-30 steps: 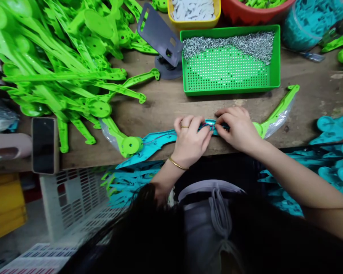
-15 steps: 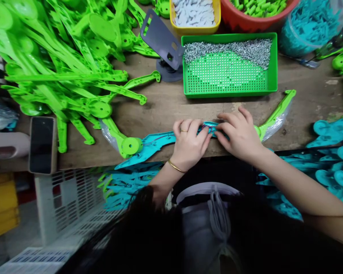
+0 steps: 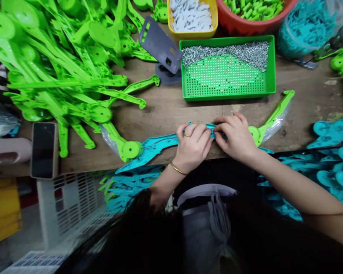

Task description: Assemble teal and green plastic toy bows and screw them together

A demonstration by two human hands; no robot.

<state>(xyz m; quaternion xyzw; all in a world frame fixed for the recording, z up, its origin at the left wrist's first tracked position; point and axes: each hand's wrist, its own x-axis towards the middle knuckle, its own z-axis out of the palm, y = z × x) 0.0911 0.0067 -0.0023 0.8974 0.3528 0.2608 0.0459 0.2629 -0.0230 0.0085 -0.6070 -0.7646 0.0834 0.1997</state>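
Note:
A toy bow lies along the front of the bench, with a blue plastic middle piece (image 3: 160,146) and light green limbs at both ends. My left hand (image 3: 193,144) is closed around the middle of the blue piece, fingers bent over its top edge. Just to its right, my right hand (image 3: 233,134) has its fingertips drawn together on the same part. Whatever small thing may be between those fingertips is hidden. A thin dark wire runs inside the blue piece. The left green limb (image 3: 131,150) and right green limb (image 3: 274,118) have clear plastic film on them.
Behind the bow stands a green tray (image 3: 228,97) of screws, beside a grey phone stand (image 3: 161,43). A heap of green limbs (image 3: 60,76) fills the left, near a phone (image 3: 44,150). Yellow (image 3: 193,34) and red tubs (image 3: 254,24) stand behind. Blue parts (image 3: 337,152) lie at right.
My left hand has shifted slightly right and down along the blue piece, covering more of its middle. My right hand has moved a little left, uncovering more of the right green joint.

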